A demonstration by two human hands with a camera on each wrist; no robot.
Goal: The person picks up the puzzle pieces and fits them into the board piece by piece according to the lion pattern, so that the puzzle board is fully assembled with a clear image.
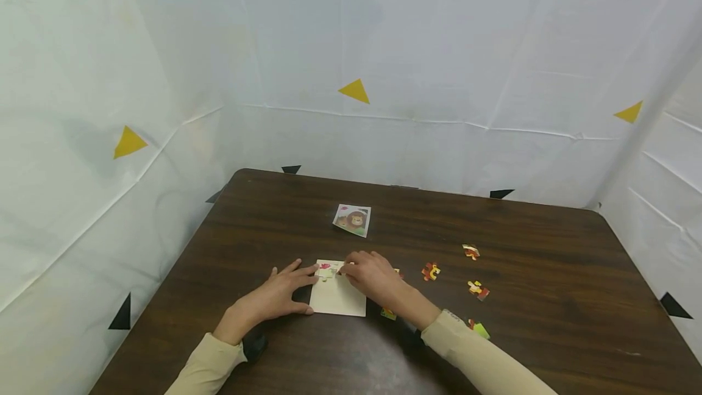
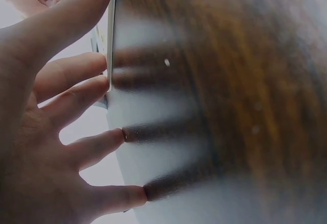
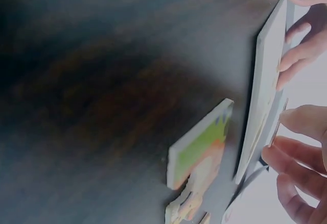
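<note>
A square cream puzzle board [image 1: 336,301] lies on the table, with a jigsaw piece [image 1: 326,269] showing a pink shape on its upper left. My left hand [image 1: 269,297] rests at the board's left side, thumb and fingers spread and fairly straight, tips touching the edge and upper corner. In the left wrist view, the outer fingertips [image 2: 134,196] stand on the tabletop. Over the upper right of the board, my right hand [image 1: 375,278] pinches a thin jigsaw piece [image 3: 277,130], seen edge-on between thumb and fingers in the right wrist view. Its picture is hidden.
Behind the board lies a small picture card [image 1: 356,219] with a lion. Loose jigsaw pieces [image 1: 430,271] are scattered to the right, and a green-and-orange piece [image 3: 199,155] lies close beside the board. White sheeting [image 1: 428,47] surrounds the dark wooden table [image 1: 548,273].
</note>
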